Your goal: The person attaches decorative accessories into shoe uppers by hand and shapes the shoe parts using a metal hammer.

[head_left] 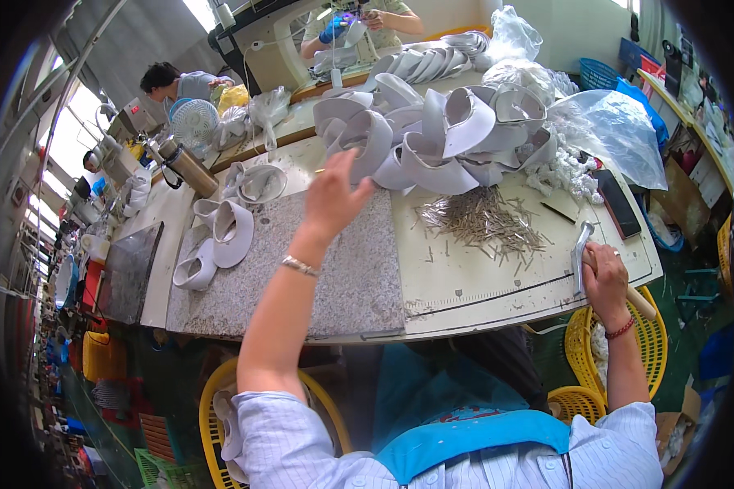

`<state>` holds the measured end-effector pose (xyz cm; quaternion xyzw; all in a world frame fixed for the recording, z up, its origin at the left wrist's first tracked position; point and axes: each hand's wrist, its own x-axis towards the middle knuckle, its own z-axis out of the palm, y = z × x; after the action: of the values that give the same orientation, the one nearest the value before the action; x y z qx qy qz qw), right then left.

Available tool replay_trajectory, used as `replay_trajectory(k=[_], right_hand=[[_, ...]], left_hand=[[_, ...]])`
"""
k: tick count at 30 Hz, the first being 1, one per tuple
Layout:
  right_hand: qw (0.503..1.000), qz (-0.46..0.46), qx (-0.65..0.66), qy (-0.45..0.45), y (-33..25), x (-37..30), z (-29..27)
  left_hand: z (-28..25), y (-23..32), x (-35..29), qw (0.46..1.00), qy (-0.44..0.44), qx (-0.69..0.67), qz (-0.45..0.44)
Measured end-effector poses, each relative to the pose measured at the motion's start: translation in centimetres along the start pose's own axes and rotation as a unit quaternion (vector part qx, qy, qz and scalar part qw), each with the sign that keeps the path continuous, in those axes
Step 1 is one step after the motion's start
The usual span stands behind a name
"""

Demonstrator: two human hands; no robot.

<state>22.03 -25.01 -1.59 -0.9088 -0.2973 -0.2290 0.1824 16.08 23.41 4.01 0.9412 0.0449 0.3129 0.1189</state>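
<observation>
White piece [373, 140] partly behind left hand [338, 196]

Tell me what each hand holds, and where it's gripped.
The right hand grips a hammer by its wooden handle, near the head. Left hand: cannot tell.

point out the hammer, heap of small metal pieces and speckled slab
Hammer [580, 259]: head view, on its silver metal head.
Heap of small metal pieces [485, 223]: head view, near its middle.
Speckled slab [359, 277]: head view, bare top surface.

Shiny metal tool [582, 240], smooth curved pieces [468, 124], rough stone-like slab [352, 273]
</observation>
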Motion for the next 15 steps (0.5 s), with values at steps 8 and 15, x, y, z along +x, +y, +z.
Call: replay_trajectory(k=[8,15], right_hand=[[0.999,-0.006,0.037,-0.035,1.0,0.6,0.0],[0.999,-0.011,0.039,-0.013,0.8,0.5,0.2]], left_hand=[[4.4,0.7,5.4,0.966,-0.012,-0.202,-0.16],[3.0,1.1,4.4,0.939,0.02,-0.265,-0.217]])
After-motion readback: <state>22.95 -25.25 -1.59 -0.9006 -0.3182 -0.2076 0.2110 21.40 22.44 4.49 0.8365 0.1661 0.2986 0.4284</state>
